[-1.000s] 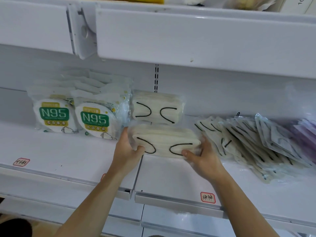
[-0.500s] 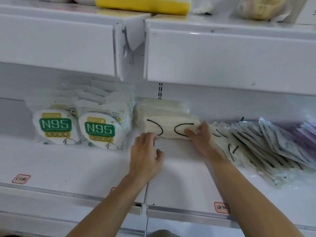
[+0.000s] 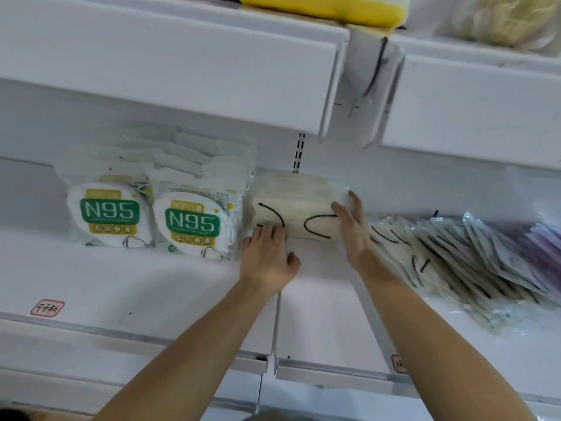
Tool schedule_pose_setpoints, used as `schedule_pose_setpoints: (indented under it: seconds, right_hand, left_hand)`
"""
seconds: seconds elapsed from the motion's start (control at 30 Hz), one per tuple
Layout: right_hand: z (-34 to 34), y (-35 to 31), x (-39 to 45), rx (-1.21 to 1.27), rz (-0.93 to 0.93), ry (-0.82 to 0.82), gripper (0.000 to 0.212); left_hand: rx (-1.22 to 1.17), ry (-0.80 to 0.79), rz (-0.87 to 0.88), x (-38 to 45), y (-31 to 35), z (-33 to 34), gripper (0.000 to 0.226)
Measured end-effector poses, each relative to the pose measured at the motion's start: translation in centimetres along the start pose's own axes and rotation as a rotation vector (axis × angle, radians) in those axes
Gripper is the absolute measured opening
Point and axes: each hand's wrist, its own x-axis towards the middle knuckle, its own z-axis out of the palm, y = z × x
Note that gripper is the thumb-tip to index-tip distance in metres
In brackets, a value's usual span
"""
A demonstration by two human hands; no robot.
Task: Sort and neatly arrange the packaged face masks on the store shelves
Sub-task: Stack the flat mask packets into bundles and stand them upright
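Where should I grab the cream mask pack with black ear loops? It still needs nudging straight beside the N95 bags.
Probably its two short ends, coming from the front. The cream mask pack stands on its long edge, long face forward, with the N95 bags close on one end. The left hand and right hand already bracket it.

Mask stack sits far back on the shelf, centre. Two N95 packs just left of it, side by side, more packs behind them. Fanned pile of mask packets to the right. Left hand at the stack's near-left edge, right hand on its right end. Upper shelf overhead.
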Motion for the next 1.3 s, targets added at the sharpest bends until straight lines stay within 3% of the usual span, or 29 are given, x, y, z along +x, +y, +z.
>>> schedule_pose_setpoints:
  seconds: [0.1,0.27,0.43,0.47,0.6,0.7,0.8,0.87,0.93,1.07,1.2,1.3]
  right_hand:
    - [0.1,-0.1,0.7,0.037,-0.006,0.04,0.065]
    - [-0.2,0.0,1.5,0.088,0.063,0.004,0.061]
    - [-2.8,-0.2,-1.7,0.07,-0.046,0.024,0.084]
    - [-4.1,0.1,-2.6,0.022,-0.094,0.059,0.081]
    - [-10.9,2.1,-6.3,-0.529,-0.391,0.213,0.025]
    - [-15.5,3.7,-7.6,-0.82,-0.52,0.335,0.016]
    - [-18.4,4.9,-7.9,-0.957,-0.471,0.456,0.024]
    - [-19.5,5.2,-8.5,-1.103,-0.428,0.501,0.035]
    - [-20.8,5.5,-8.7,-1.145,-0.37,0.466,0.041]
    - [-23.7,6.1,-7.1,-1.112,-0.294,0.401,0.037]
    - [-25.6,5.2,-5.7,-0.853,-0.203,0.467,0.01]
    - [-26.3,5.3,-6.0,-0.661,-0.218,0.601,0.016]
  left_hand:
    - [-0.019,0.022,0.009,-0.1,-0.2,0.0,0.038]
    - [-0.008,0.015,0.015,-0.1,-0.3,0.0,0.034]
    - [-0.014,-0.008,0.009,-0.1,-0.4,0.2,0.032]
    - [-0.019,-0.024,0.017,-0.2,-0.5,0.2,0.03]
    - [-0.083,-0.112,0.176,-1.9,0.4,-0.2,0.037]
    - [-0.097,-0.318,0.422,-3.4,5.0,0.0,0.055]
    - [0.048,-0.434,0.526,-3.7,11.5,2.4,0.08]
    - [0.059,-0.399,0.46,-3.0,14.9,4.3,0.097]
    - [0.049,-0.365,0.41,-2.1,17.3,6.0,0.097]
    - [-0.048,-0.476,0.257,-0.5,21.0,7.0,0.101]
    - [-0.639,-0.475,-0.075,1.2,24.0,5.4,0.068]
    - [-1.182,-0.471,-0.443,2.2,25.9,4.6,0.042]
